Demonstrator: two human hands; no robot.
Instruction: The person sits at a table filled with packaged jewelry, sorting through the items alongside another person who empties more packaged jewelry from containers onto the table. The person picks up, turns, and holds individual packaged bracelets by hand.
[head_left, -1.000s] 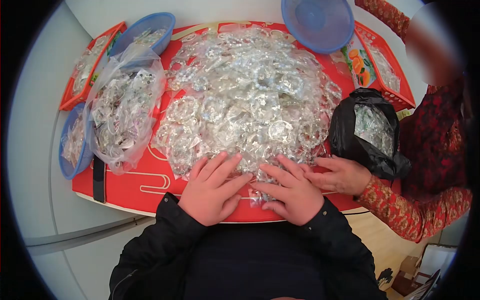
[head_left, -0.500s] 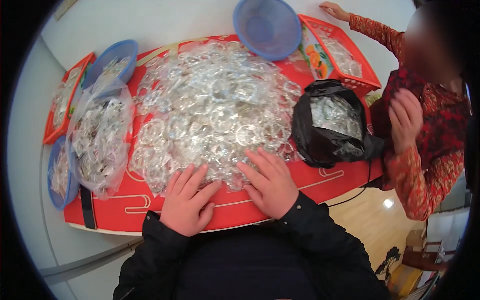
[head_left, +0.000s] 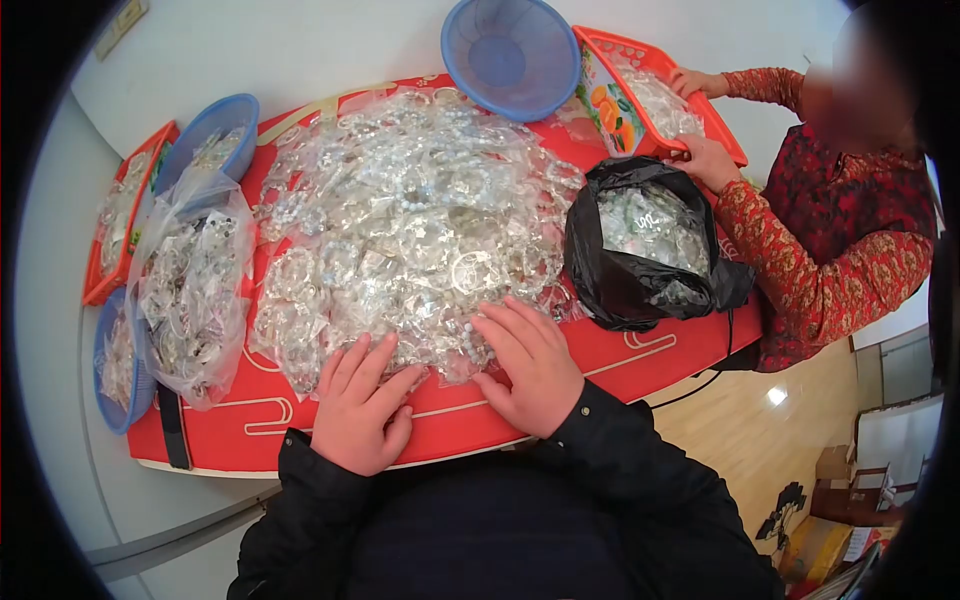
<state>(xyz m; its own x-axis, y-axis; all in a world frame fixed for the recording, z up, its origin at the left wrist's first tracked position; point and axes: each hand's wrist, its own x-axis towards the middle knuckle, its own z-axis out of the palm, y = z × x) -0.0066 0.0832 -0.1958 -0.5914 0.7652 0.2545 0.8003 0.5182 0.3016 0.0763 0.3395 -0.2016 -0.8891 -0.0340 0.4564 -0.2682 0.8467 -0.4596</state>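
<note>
A wide heap of clear-bagged bracelets [head_left: 420, 220] covers the middle of the red table [head_left: 400, 440]. My left hand [head_left: 362, 405] lies at the heap's near edge, fingers spread, fingertips on the bags. My right hand [head_left: 530, 372] rests palm down at the near right edge of the heap, fingers stretched out and touching the packets. Neither hand holds anything. Right of the heap, an open black plastic bag [head_left: 590, 270] contains more small packets. To the left stands a clear bag [head_left: 195, 300] filled with packaged jewelry.
Blue baskets stand at the back [head_left: 510, 55], back left [head_left: 205, 145] and far left [head_left: 125, 375]. Red baskets sit at left [head_left: 125, 215] and back right [head_left: 650, 90]. A co-worker [head_left: 830, 250] at the right has both hands on the right red basket. A black strap [head_left: 172, 430] lies front left.
The view has shifted, so table things appear farther left. The co-worker's hand has left the place beside my right hand; both their hands are now at the red basket. My hands remain at the heap's near edge.
</note>
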